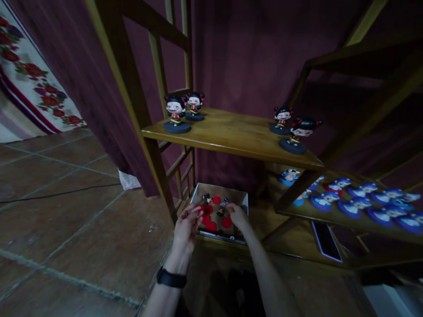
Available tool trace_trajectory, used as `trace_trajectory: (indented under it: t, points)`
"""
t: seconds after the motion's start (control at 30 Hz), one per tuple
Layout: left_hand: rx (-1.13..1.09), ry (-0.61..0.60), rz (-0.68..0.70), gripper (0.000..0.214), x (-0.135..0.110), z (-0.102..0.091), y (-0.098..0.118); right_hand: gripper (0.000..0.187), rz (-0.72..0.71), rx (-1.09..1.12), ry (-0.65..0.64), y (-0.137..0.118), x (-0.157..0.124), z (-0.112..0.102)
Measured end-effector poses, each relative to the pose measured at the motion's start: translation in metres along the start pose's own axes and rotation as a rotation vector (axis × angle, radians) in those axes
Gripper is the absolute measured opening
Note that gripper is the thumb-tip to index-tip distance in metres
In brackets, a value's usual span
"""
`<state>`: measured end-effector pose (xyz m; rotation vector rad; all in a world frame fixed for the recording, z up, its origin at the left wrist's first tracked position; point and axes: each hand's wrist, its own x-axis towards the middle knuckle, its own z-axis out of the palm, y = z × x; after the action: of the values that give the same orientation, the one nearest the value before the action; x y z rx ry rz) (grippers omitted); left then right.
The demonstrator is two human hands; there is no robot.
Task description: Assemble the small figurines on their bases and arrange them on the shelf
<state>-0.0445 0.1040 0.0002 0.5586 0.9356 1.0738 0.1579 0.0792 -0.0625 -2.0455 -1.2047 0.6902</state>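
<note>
A shallow white-edged cardboard box sits on the low shelf, holding several red discs and small dark-haired figurines. At the box's left side, my left hand, with a black band on its wrist, pinches a red disc. My right hand reaches in from the right, its curled fingers at the side of a small figurine lying tilted; its fingertips are partly hidden. Another figurine lies near the box's back left corner.
Above the box, a wooden shelf carries big-headed figurines on dark round bases, such as one at the left end. Several blue-and-white figurines stand on the right shelf. Beneath them lies a phone. A wooden post rises at left.
</note>
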Motion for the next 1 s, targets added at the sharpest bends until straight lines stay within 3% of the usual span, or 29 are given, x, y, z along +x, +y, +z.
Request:
trace_trajectory:
  t: [0.2,0.47,0.6,0.73,0.83,1.0]
  points:
    - [-0.082,0.03,-0.09,0.025,0.01,-0.005,0.015,0.037,-0.058,-0.419,-0.284,0.016,-0.006,0.003]
    - [-0.105,0.029,-0.183,0.025,0.01,-0.003,0.01,0.052,-0.069,-0.574,-0.259,0.0,-0.019,0.015]
    - [-0.097,0.02,-0.206,0.026,0.012,-0.004,0.007,0.048,-0.05,-0.511,-0.211,0.004,-0.017,0.015]
    - [-0.085,0.015,-0.2,0.024,0.015,-0.004,0.005,0.02,-0.033,-0.349,-0.204,0.009,-0.009,0.012]
    - [-0.059,0.012,-0.201,0.023,0.016,-0.002,0.0,0.007,-0.035,-0.145,-0.159,0.012,-0.002,0.01]
    - [0.076,0.029,-0.241,0.021,0.014,0.008,-0.019,0.007,0.024,0.321,-0.195,0.007,-0.001,0.016]
